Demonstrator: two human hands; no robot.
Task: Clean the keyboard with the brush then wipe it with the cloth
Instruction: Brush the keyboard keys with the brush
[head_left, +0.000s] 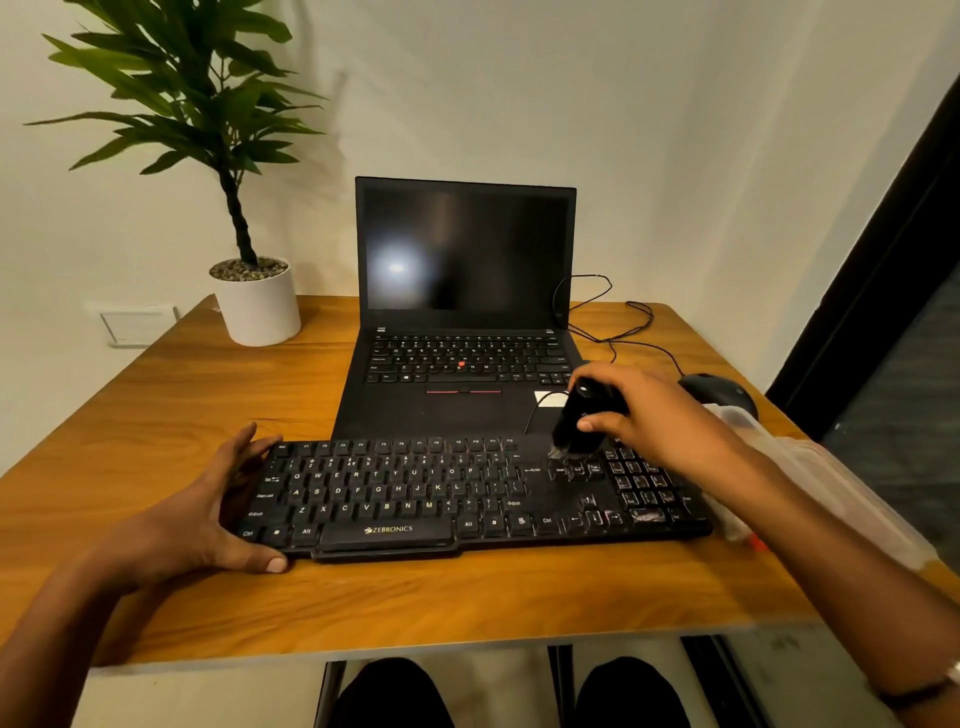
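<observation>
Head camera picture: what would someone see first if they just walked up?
Probably the two hands on the black keyboard at the front of the wooden table: the right hand grips a black brush with its bristles down on the keys near the number pad, and the left hand holds the keyboard's left end. Behind it stands an open laptop with a dark screen, and a leafy plant in a white pot sits at the back left.

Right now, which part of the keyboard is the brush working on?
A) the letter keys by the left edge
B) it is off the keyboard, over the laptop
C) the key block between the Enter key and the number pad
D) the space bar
C: the right hand holds the brush with its bristles down on the keyboard keys just right of Enter, beside the number pad.
</observation>
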